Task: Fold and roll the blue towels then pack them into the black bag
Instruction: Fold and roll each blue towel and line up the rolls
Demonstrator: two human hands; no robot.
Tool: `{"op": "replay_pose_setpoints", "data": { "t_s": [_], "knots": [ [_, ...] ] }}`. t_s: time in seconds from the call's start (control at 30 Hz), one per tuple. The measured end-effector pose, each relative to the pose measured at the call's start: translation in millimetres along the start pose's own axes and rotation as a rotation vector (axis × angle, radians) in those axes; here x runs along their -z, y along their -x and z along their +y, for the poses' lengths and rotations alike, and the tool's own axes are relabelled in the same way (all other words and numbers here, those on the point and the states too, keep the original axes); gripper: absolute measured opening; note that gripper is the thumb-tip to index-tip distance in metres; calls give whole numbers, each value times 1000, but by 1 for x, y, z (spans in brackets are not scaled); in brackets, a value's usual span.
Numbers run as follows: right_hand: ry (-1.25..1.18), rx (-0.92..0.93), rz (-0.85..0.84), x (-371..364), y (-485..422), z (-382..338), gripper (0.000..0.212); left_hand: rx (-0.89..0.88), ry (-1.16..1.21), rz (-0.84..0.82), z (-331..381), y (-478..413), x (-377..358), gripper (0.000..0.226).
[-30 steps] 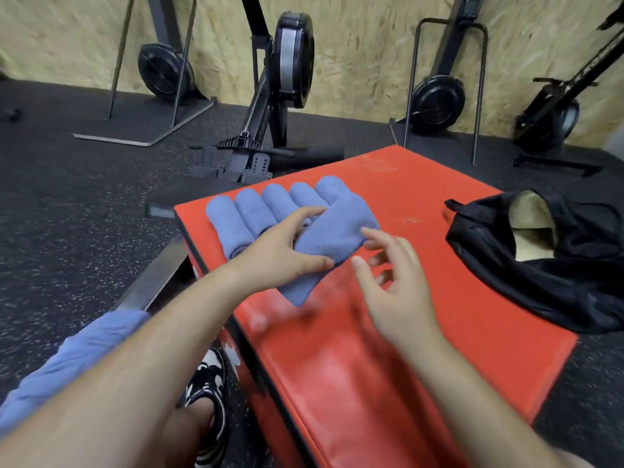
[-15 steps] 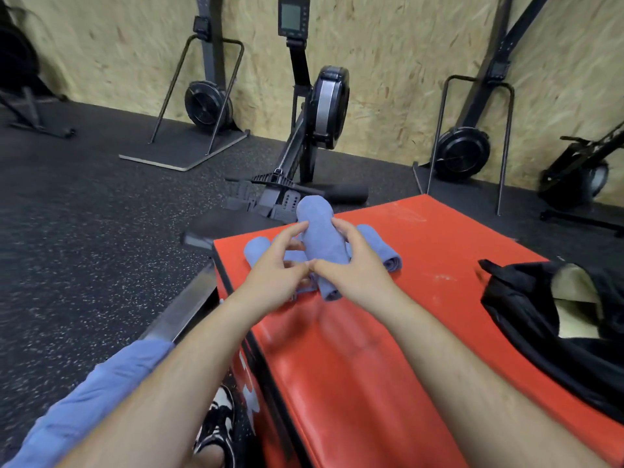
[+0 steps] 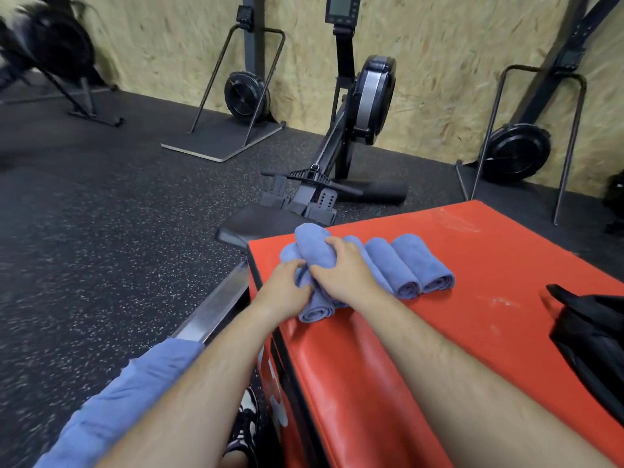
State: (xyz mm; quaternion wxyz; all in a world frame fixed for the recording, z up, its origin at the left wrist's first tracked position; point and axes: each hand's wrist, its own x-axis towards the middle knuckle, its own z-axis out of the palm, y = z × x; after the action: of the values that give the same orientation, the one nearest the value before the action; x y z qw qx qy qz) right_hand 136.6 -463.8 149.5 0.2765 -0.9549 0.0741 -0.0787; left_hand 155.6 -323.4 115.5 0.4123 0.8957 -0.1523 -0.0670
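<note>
Several rolled blue towels lie side by side near the far left corner of the red padded box [image 3: 439,332]. One rolled towel [image 3: 312,251] sits on top of the row at its left end. My left hand [image 3: 287,285] grips its near part from the left. My right hand [image 3: 341,268] curls over it from the right. Two rolled towels [image 3: 410,265] at the right end lie untouched. The black bag [image 3: 594,336] lies on the box at the right edge of the view, partly cut off.
A rowing machine [image 3: 341,140] stands just beyond the box, its steel rail [image 3: 216,302] running along the box's left side. More gym machines line the chipboard wall. Another blue towel [image 3: 111,410] lies over my left leg, and the floor is dark rubber.
The loosely folded towel has become a tight roll in both hands and now sits on the row's left end. My head turned left, so the bag slid to the view's right edge.
</note>
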Motion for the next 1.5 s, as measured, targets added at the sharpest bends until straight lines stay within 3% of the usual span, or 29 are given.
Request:
{"op": "replay_pose_setpoints", "data": {
  "t_s": [0.13,0.37,0.57,0.67,0.93,1.17,1.3,1.5],
  "knots": [
    [133,-115,-160,-25,-4,3,66,-4,47,-45,-3,2,-3,29],
    [287,-87,-82,-5,9,-6,60,-32,-48,-108,-5,8,9,60],
    [394,81,-1,6,51,-40,42,-114,-68,106,-2,45,43,60],
    [441,193,-9,-13,74,-66,40,-77,-149,130,-15,70,59,56],
    [405,278,-213,-100,112,-139,54,36,-323,162,-121,144,105,50],
    [407,248,-506,-204,155,-169,47,311,-397,-2,-232,211,112,44],
    [412,234,-627,-240,189,-146,47,352,-473,-122,-271,231,94,46],
    [415,219,-646,-243,180,-137,49,339,-424,15,-289,231,76,28]
  ]
}}
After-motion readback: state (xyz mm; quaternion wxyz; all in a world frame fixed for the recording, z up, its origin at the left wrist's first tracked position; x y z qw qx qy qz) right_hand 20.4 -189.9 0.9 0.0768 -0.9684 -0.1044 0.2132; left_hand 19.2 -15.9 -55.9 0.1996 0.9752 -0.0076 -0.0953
